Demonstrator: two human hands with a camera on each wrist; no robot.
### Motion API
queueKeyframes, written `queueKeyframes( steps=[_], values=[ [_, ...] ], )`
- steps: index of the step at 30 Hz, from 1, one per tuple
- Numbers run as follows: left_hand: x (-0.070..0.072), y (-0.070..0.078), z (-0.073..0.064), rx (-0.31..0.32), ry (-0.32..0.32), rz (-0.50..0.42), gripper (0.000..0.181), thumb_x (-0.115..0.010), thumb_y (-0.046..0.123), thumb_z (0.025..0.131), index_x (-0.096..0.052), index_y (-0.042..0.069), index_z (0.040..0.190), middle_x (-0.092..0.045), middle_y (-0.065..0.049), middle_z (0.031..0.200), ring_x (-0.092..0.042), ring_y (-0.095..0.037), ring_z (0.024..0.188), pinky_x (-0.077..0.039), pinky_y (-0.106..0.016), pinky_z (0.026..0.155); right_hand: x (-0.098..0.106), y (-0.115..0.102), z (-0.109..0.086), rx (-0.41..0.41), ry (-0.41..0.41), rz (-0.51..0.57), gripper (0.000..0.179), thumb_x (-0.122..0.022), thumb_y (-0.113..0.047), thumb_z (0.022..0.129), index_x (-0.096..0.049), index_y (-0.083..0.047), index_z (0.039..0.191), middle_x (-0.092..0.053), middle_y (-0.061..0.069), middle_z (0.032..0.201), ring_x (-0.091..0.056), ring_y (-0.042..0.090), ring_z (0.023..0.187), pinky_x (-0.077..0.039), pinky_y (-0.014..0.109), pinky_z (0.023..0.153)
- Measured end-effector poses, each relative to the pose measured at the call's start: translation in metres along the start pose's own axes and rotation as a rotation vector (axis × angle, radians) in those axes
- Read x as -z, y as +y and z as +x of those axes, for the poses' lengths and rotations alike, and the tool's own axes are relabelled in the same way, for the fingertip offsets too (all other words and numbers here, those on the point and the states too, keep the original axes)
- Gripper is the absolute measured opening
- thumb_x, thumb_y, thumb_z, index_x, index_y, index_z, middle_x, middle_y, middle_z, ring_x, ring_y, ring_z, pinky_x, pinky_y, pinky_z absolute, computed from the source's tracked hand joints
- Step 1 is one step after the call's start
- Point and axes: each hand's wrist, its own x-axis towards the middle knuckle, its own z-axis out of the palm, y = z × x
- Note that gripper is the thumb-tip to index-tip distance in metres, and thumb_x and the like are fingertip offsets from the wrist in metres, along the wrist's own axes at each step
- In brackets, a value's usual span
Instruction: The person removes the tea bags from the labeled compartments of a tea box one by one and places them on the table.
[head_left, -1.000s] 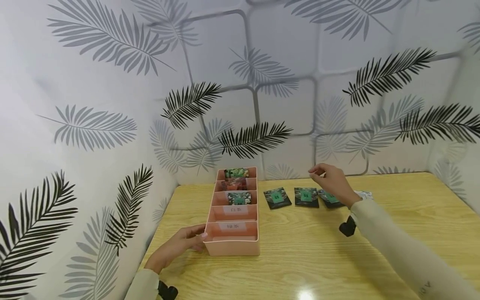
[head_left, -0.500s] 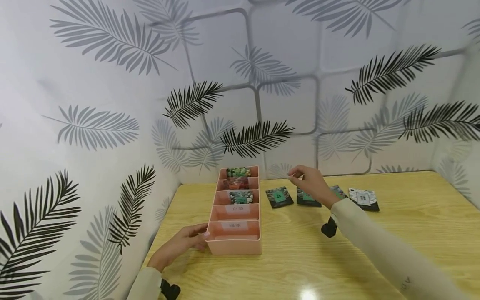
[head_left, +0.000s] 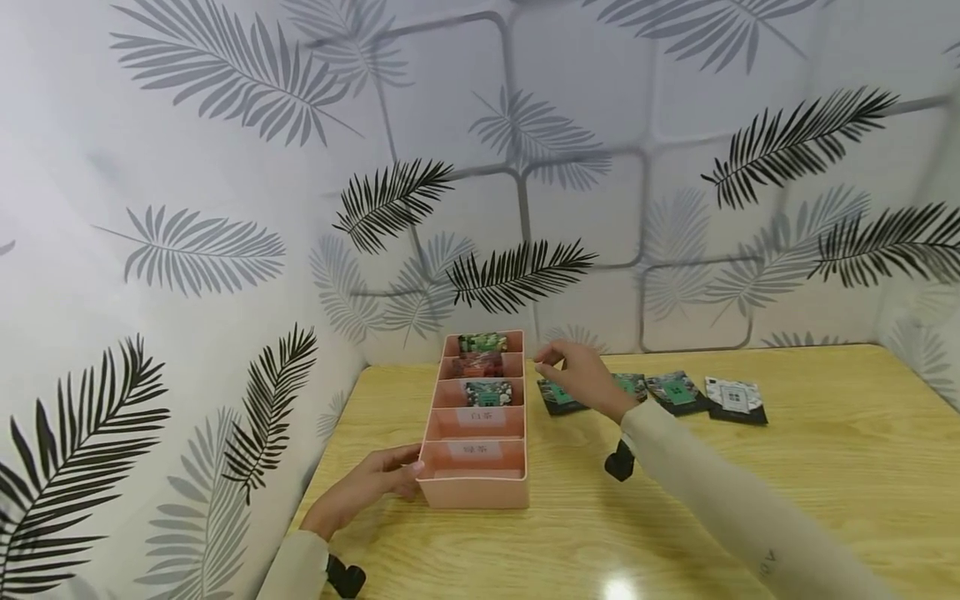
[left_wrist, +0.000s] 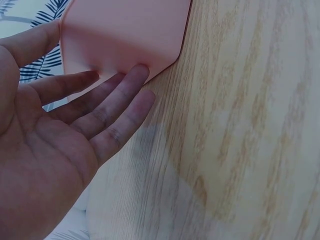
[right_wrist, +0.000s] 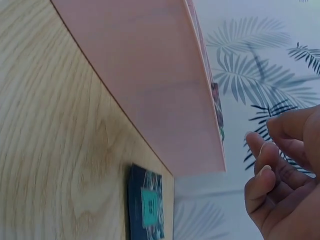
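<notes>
A long pink divided box (head_left: 477, 493) stands on the table. My left hand (head_left: 372, 482) is at its near left corner, thumb at the rim and fairly straight fingers touching the side wall. In the left wrist view, the fingertips (left_wrist: 141, 71) rest against the pink wall. My right hand (head_left: 581, 375), loosely curled and holding nothing, hovers just right of the box's far half. It partly covers a black packet with a green label (head_left: 557, 408) in the head view. That packet (right_wrist: 150, 202) lies flat beside the box in the right wrist view.
The far three compartments hold a green packet (head_left: 483, 342), a red packet (head_left: 477, 364) and a black-and-green packet (head_left: 488, 394). Near compartments carry white paper labels (head_left: 480, 417). More packets lie right, including a green-labelled one (head_left: 677, 392) and a white-labelled one (head_left: 735, 398). A leaf-patterned wall stands behind.
My right hand has moved left across the row of packets toward the box, uncovering the packets at the right. My left hand stays at the box corner.
</notes>
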Motion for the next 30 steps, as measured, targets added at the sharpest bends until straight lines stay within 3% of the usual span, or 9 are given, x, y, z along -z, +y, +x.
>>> queueKeyframes(
  steps=[8, 13, 21, 30],
  values=[
    [0.001, 0.002, -0.001, -0.017, 0.0, 0.004, 0.058, -0.052, 0.035, 0.099, -0.034, 0.01, 0.149, -0.038, -0.013, 0.148, -0.058, -0.026, 0.109, -0.047, -0.046, 0.093, -0.029, -0.011, 0.01, 0.072, -0.044, 0.009, 0.014, -0.063, -0.022, 0.094, -0.069, -0.013, 0.102, -0.066, -0.004, 0.095, -0.06, 0.016, 0.085, -0.05, 0.034, 0.069],
    [0.0, 0.002, -0.003, -0.023, -0.006, 0.0, 0.057, -0.051, 0.034, 0.1, -0.034, 0.01, 0.149, -0.04, -0.013, 0.147, -0.06, -0.027, 0.107, -0.046, -0.048, 0.094, -0.044, -0.013, 0.013, 0.072, -0.074, -0.063, 0.013, -0.065, -0.019, 0.092, -0.069, -0.012, 0.102, -0.065, -0.007, 0.091, -0.061, 0.011, 0.084, -0.052, 0.034, 0.072],
    [0.001, 0.001, -0.002, -0.014, 0.006, 0.0, 0.059, -0.052, 0.036, 0.099, -0.034, 0.01, 0.149, -0.038, -0.013, 0.148, -0.058, -0.025, 0.11, -0.048, -0.048, 0.092, -0.056, -0.021, 0.015, 0.081, -0.123, -0.275, 0.013, -0.066, -0.02, 0.091, -0.067, -0.014, 0.103, -0.064, -0.008, 0.081, -0.056, 0.005, 0.063, -0.047, 0.028, 0.055],
    [0.0, 0.0, 0.0, -0.016, 0.0, -0.017, 0.055, -0.051, 0.034, 0.1, -0.036, 0.012, 0.148, -0.04, -0.011, 0.147, -0.057, -0.024, 0.114, -0.048, -0.047, 0.092, -0.061, -0.027, 0.015, 0.166, -0.046, -0.421, 0.003, -0.065, -0.012, 0.09, -0.063, -0.01, 0.092, -0.051, -0.007, 0.059, -0.044, 0.008, 0.044, -0.035, 0.026, 0.041]
  ],
)
